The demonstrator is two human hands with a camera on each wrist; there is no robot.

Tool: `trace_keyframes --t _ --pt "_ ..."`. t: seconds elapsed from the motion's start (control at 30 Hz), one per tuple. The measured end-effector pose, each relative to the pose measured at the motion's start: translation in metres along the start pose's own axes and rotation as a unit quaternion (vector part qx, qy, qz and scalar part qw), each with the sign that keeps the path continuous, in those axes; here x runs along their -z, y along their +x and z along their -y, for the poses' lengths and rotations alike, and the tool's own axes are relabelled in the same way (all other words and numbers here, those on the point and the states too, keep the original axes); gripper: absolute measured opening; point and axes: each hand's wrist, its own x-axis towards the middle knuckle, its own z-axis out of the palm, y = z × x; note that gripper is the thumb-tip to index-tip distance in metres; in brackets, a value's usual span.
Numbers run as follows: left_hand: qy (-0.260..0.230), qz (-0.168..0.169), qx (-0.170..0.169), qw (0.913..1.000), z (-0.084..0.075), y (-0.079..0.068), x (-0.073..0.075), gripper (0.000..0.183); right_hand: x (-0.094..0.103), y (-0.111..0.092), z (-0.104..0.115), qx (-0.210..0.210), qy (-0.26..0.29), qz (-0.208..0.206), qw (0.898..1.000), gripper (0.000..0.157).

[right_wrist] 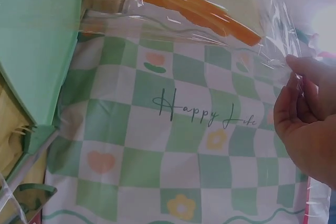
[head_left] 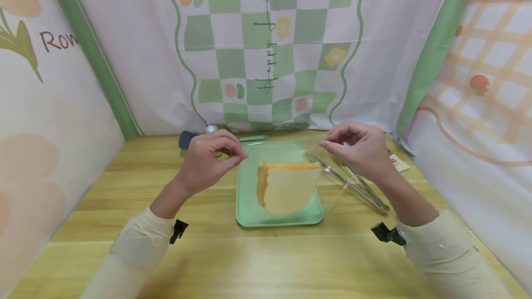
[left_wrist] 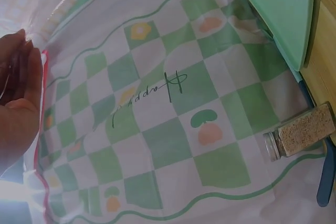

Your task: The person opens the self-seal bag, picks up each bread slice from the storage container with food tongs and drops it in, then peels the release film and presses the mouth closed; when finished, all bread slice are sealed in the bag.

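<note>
Several slices of bread [head_left: 287, 187] with orange crusts stand inside a clear plastic bag [head_left: 311, 152], low over a mint-green tray [head_left: 248, 213]. My left hand [head_left: 240, 156] pinches the bag's top edge on the left and my right hand [head_left: 329, 146] pinches it on the right, holding the mouth apart. In the right wrist view the right hand [right_wrist: 307, 124] grips the crinkled film [right_wrist: 273, 35] just below the bread crust [right_wrist: 178, 1]. The left wrist view has the left hand [left_wrist: 18, 103] at the film's edge [left_wrist: 37, 3].
Metal tongs [head_left: 357, 188] lie on the wooden table right of the tray. A seasoning bottle [left_wrist: 302, 136], a spoon [head_left: 211, 128] and a teal-handled utensil [head_left: 253, 138] lie along the back. Patterned cloth walls close in three sides. A small card [head_left: 400, 163] lies at the right.
</note>
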Motion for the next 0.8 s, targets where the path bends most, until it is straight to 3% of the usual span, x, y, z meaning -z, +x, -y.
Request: trace_keyframes --t 0.3,0.57,0.8 --pt "-0.073 -0.013 0.057 0.9956 0.001 0.002 0.007 0.013 0.0 0.003 0.004 0.061 0.005 0.006 0.998 0.021" --pt "-0.077 -0.056 0.043 0.9945 0.005 -0.002 0.009 0.018 -0.001 0.002 0.004 0.072 0.065 0.002 0.995 0.02" --pt "-0.105 -0.102 0.038 0.9885 0.006 -0.008 0.01 0.024 -0.008 0.002 0.004 0.058 0.123 -0.036 0.99 0.012"
